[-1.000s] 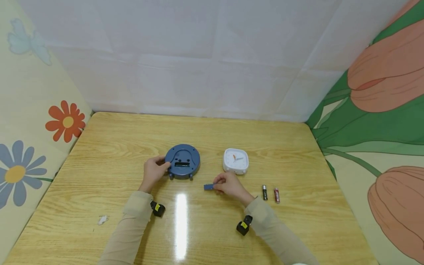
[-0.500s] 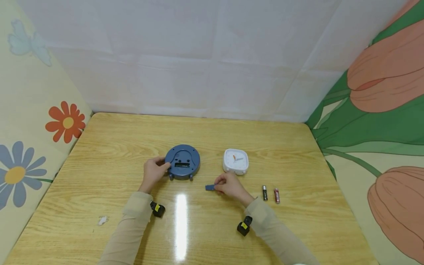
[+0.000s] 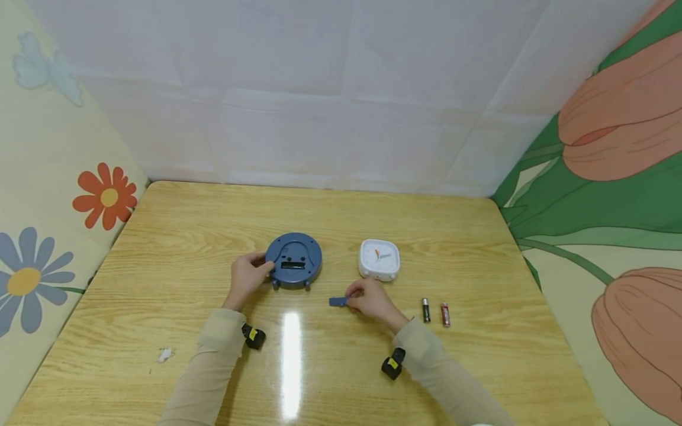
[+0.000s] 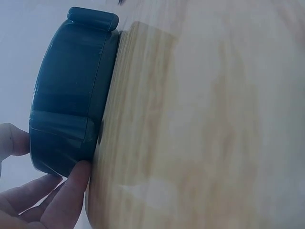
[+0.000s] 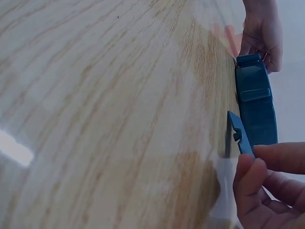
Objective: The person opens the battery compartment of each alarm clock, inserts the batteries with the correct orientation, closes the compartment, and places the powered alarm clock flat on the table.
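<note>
A round blue clock [image 3: 294,247] lies with its back up on the wooden table, its battery compartment uncovered and dark inside. I cannot tell whether a battery sits in there. My left hand [image 3: 247,280] grips the clock's left edge, thumb on top; the left wrist view shows fingers against the blue casing [image 4: 66,81]. Between thumb and fingers, my right hand [image 3: 373,300] pinches a small blue battery cover [image 3: 337,302], held to the right and front of the clock. In the right wrist view the cover [image 5: 242,136] stands tilted just above the tabletop.
A white alarm clock [image 3: 379,259] rests face up right of the blue one, behind my right hand. Two loose batteries, one black [image 3: 425,310] and one red [image 3: 445,315], lie farther right. A white scrap [image 3: 166,354] is at the left front of the table [image 3: 202,213].
The battery cover and right fingers have shifted very slightly to the right. My left hand and the blue clock have stayed in place.
</note>
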A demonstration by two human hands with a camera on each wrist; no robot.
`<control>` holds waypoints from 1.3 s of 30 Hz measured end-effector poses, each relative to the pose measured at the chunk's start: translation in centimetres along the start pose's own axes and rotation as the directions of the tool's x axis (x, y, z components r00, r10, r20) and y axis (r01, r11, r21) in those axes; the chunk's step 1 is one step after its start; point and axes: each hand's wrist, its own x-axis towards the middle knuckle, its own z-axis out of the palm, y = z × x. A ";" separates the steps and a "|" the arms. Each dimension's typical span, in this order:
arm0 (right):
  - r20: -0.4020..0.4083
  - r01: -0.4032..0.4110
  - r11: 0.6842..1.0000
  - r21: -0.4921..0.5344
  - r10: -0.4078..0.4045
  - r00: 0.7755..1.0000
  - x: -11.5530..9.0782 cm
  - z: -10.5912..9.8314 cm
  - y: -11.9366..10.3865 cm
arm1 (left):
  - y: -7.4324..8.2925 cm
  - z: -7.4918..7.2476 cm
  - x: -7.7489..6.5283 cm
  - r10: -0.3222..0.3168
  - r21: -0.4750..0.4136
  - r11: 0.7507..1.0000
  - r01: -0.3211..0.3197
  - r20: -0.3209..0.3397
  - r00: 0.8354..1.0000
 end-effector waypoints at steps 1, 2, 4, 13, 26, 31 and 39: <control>0.000 -0.006 1.000 -0.002 0.006 1.000 0.0 0.0 0.0 | 0.0 0.0 0.0 0.000 -0.002 1.000 0.000 0.002 1.000; 0.000 -0.006 1.000 -0.007 0.006 1.000 0.0 0.0 0.0 | 0.0 0.0 0.0 0.000 -0.004 1.000 0.000 0.004 1.000; 0.001 -0.006 1.000 -0.018 0.006 1.000 0.1 0.1 0.1 | 0.0 0.0 0.0 0.001 -0.006 1.000 0.000 0.006 1.000; -0.008 0.024 0.999 -0.047 -0.024 1.000 0.1 0.1 0.3 | 0.0 0.0 0.0 0.004 -0.013 1.000 -0.004 0.006 1.000; -0.026 -0.018 1.000 -0.023 0.018 0.999 -0.1 -0.2 -0.1 | 0.1 0.0 0.1 -0.010 -0.007 1.000 0.010 0.002 1.000; -0.052 0.012 0.999 -0.048 -0.015 0.999 -0.4 -0.5 -0.4 | 0.2 0.0 0.1 -0.010 -0.007 1.000 0.010 0.004 1.000; -0.091 0.045 0.998 -0.041 -0.048 0.995 -1.3 -1.4 -0.9 | -0.1 0.0 0.1 -0.003 -0.018 1.000 0.004 0.006 1.000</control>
